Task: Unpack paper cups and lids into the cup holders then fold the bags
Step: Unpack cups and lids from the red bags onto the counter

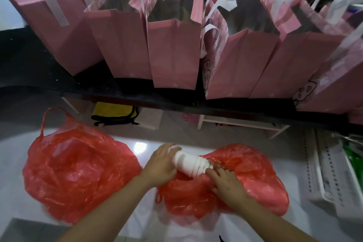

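A stack of white paper cups (191, 164) lies on its side, half out of the mouth of a red plastic bag (245, 180) on the white floor. My left hand (162, 165) grips the closed end of the stack. My right hand (225, 181) rests on the bag's opening, fingertips against the cup rims. A second, fuller red plastic bag (78, 173) sits to the left with one handle loop sticking up. What is inside either bag is hidden.
Several pink paper bags (172, 55) with white handles stand in a row on a black counter (39, 76) ahead. Under it are a yellow cloth (114, 112) and a pink-white shelf (241, 124). White perforated racks (330, 169) lie at right.
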Available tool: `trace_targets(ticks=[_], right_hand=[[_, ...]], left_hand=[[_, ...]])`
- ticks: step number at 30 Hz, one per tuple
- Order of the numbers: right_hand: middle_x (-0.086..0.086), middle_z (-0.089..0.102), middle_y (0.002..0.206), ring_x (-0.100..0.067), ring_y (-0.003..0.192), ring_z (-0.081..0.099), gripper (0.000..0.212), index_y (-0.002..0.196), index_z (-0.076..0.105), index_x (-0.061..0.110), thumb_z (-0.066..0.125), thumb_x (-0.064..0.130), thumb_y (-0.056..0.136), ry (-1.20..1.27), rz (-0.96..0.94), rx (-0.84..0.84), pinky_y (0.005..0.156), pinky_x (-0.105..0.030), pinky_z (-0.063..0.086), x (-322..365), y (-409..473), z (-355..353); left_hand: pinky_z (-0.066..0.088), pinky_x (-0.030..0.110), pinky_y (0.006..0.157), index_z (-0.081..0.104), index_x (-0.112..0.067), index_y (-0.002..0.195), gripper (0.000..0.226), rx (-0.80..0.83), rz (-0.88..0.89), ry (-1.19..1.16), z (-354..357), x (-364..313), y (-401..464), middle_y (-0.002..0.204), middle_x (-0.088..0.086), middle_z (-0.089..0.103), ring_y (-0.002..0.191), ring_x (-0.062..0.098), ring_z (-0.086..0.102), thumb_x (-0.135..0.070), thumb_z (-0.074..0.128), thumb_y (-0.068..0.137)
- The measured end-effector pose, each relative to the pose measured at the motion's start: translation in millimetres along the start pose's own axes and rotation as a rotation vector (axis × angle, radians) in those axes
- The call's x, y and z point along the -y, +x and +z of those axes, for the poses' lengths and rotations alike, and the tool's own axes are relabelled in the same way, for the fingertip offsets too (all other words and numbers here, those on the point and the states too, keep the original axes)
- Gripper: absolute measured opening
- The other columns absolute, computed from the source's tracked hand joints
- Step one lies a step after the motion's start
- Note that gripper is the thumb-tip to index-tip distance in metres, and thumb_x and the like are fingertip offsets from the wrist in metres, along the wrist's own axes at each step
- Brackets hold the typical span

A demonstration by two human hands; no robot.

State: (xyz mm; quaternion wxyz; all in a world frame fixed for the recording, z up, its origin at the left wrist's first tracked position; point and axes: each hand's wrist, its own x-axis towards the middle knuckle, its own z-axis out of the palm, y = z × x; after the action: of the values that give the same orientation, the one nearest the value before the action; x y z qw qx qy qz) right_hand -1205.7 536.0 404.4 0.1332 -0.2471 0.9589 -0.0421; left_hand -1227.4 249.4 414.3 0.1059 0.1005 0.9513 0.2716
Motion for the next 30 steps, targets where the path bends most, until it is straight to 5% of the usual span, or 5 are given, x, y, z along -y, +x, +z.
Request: trace_targets(ticks=[3, 12, 19, 23, 30], right_hand=[[-0.004, 0.066, 0.129, -0.023, 0.092, 0.071, 0.067, 0.115, 0.065, 0.032, 0.089, 0.041, 0.053, -0.031, -0.065, -0.110, 0.071, -0.033, 0.056, -4.5, -12.5, -7.5], [-0.011, 0.063, 0.135, -0.030, 0.121, 0.061, 0.038, 0.119, 0.073, 0.013, 0.063, 0.039, 0.094, 0.060, -0.048, -0.706, 0.098, -0.048, 0.050, -54.2, -63.3, -21.1], [-0.006, 0.058, 0.139, -0.026, 0.124, 0.058, 0.065, 0.143, 0.050, 0.023, 0.068, 0.054, 0.088, 0.720, 0.846, -0.304, 0.094, -0.035, 0.053, -115.6, -124.9, -9.2], [0.005, 0.073, 0.109, -0.014, 0.099, 0.067, 0.022, 0.119, 0.067, 0.035, 0.066, 0.034, 0.096, 0.955, 0.858, -0.454, 0.070, -0.003, 0.044, -112.8, -126.1, 0.6], [-0.002, 0.077, 0.104, -0.014, 0.091, 0.063, 0.025, 0.111, 0.077, 0.013, 0.056, 0.010, 0.099, 0.753, 0.926, -0.586, 0.082, -0.024, 0.043, -108.8, -99.2, -2.3]], left_hand=[[0.018, 0.041, 0.122, 0.025, -0.031, 0.156, 0.086, 0.276, 0.251, 0.359, 3.3, -3.8, 20.0, 0.159, -0.001, 0.029, 0.146, 0.023, 0.025, -0.043, 0.067, 0.081], [0.013, 0.049, 0.122, 0.015, -0.023, 0.159, 0.086, 0.304, 0.301, 0.597, 30.3, -39.3, 41.5, 0.154, 0.004, 0.036, 0.140, 0.030, 0.035, -0.027, 0.059, 0.084], [0.035, 0.050, 0.114, 0.019, -0.036, 0.158, 0.085, 0.290, 0.402, 0.577, 37.3, -40.6, 42.4, 0.153, 0.004, 0.043, 0.131, 0.032, 0.049, -0.019, 0.052, 0.081], [0.038, 0.046, 0.108, 0.025, -0.032, 0.157, 0.081, 0.351, 0.381, 0.581, 37.5, -44.3, 46.3, 0.153, 0.006, 0.043, 0.129, 0.034, 0.049, -0.027, 0.044, 0.078], [0.058, 0.036, 0.077, 0.057, -0.026, 0.139, 0.091, 0.262, 0.444, 0.641, 17.9, -34.5, 47.1, 0.119, 0.002, 0.068, 0.093, 0.026, 0.069, -0.042, 0.083, 0.053]])
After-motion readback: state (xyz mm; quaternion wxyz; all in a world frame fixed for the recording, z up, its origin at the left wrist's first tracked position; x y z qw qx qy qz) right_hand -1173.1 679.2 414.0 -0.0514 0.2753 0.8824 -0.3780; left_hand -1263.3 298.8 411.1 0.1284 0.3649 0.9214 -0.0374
